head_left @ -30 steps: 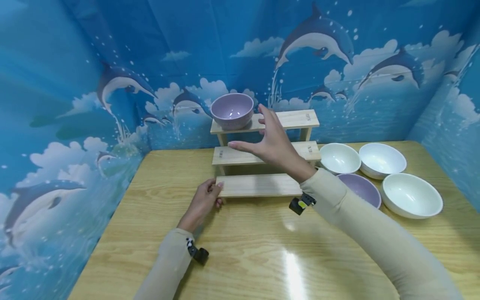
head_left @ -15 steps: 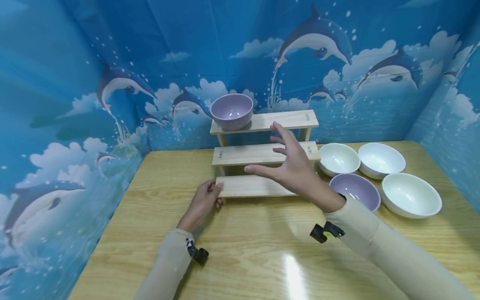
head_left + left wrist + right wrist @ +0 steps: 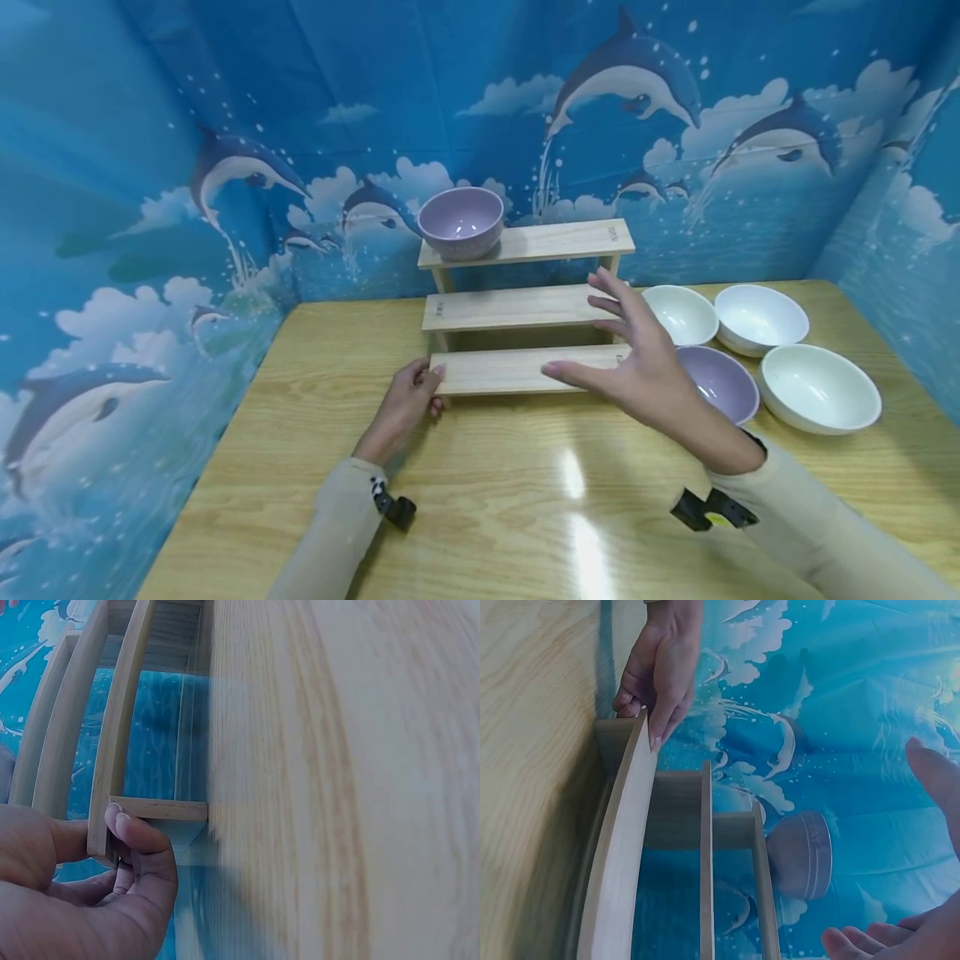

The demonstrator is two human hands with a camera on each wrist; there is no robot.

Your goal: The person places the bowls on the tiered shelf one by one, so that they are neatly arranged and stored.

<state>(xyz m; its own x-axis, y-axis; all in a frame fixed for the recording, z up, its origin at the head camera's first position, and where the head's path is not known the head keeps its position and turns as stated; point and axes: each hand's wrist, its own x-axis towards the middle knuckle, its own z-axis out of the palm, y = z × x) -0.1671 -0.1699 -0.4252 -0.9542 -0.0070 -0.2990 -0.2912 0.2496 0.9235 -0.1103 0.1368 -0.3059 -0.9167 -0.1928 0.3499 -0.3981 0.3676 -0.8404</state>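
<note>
A three-step wooden rack (image 3: 517, 307) stands at the back of the table. My left hand (image 3: 402, 407) grips the left end of its lowest step, thumb on top and fingers curled beneath, as the left wrist view (image 3: 127, 877) also shows. On the top step's left end sits a purple bowl (image 3: 461, 223), seen side-on in the right wrist view (image 3: 801, 855). My right hand (image 3: 651, 367) hovers over the right end of the rack, thumb and fingers spread apart with nothing between them. Just beyond it, a second purple bowl (image 3: 718, 385) stands on the table, partly covered by the hand.
Right of the rack stand a small white bowl (image 3: 681, 315), another white bowl (image 3: 762, 320) and a larger white bowl (image 3: 821, 390), close together. A blue dolphin-print curtain (image 3: 480, 92) hangs behind and along both sides of the wooden table (image 3: 495, 500).
My right hand has moved away from the purple bowl on the top step, rightward and toward me, fingers staying spread. My left hand keeps its grip on the lowest step.
</note>
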